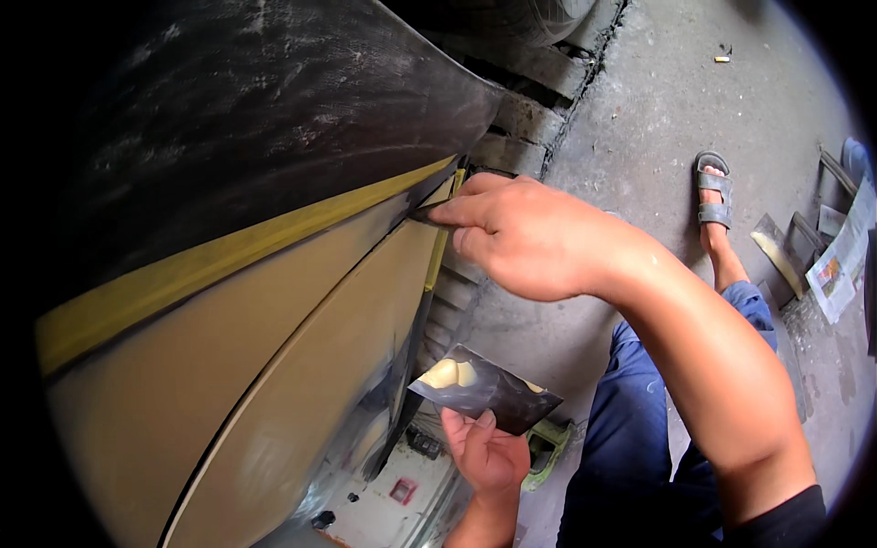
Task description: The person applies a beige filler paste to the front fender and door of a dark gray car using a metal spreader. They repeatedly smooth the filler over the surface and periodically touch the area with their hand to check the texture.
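My left hand (pixel 486 454) grips a flat dark plate (pixel 498 399) from below, thumb on top. A lump of cream-coloured putty (pixel 448 373) lies on the plate, with a smaller smear at its far edge. My right hand (pixel 534 233) reaches over to the far end of a tan car body panel (pixel 265 402). Pinched in its fingers is a small dark spreader (pixel 424 214), its tip at the panel near a dark seam. Yellow masking tape (pixel 228 239) runs along the panel's upper border, and a second yellow strip (pixel 437 251) edges its right end.
A black, dusty panel (pixel 274 110) rises beyond the tape. Slatted floor boards and a tyre (pixel 548 18) are at the top. A green stool-like object (pixel 548 447) stands below the plate. My sandalled foot (pixel 713 192) is on the concrete floor; scraps and paper (pixel 836 274) lie at right.
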Motion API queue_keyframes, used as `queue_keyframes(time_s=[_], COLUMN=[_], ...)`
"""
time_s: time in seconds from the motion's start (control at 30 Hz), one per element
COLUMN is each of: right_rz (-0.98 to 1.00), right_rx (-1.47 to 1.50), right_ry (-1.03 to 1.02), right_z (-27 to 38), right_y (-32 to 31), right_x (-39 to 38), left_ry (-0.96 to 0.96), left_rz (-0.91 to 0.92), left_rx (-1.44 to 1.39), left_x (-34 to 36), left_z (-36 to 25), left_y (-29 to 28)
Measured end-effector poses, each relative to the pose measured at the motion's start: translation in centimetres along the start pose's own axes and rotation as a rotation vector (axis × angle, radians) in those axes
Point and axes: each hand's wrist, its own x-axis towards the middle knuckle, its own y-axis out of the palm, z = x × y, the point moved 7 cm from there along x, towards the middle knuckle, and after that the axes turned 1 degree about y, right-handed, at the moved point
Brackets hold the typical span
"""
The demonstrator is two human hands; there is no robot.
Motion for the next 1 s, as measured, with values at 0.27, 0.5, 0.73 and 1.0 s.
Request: queue_keyframes(time_s=[0.27,0.5,0.73,1.0], right_rz=[0.095,0.023,-0.05,-0.002], right_rx=[-0.044,0.109,0.133,0.083], right_ry=[0.132,0.059,0.193,0.192], right_z=[5.1,6.2,2.1,3.7], right_y=[-0.9,-2.0,-0.7,-0.8], right_x=[-1.6,-4.5,-3.6,-2.2], left_ry=[0.006,-0.011,-0.006,0.002], left_rz=[0.008,-0.001,-0.01,-0.015], left_rx=[0.026,0.013,0.016,0.008], left_x=[-0.4,-0.6,-0.9,-1.1], left_z=[-0.2,-0.7,-0.3,-0.6], left_y=[0.5,0.8,0.3,0.4])
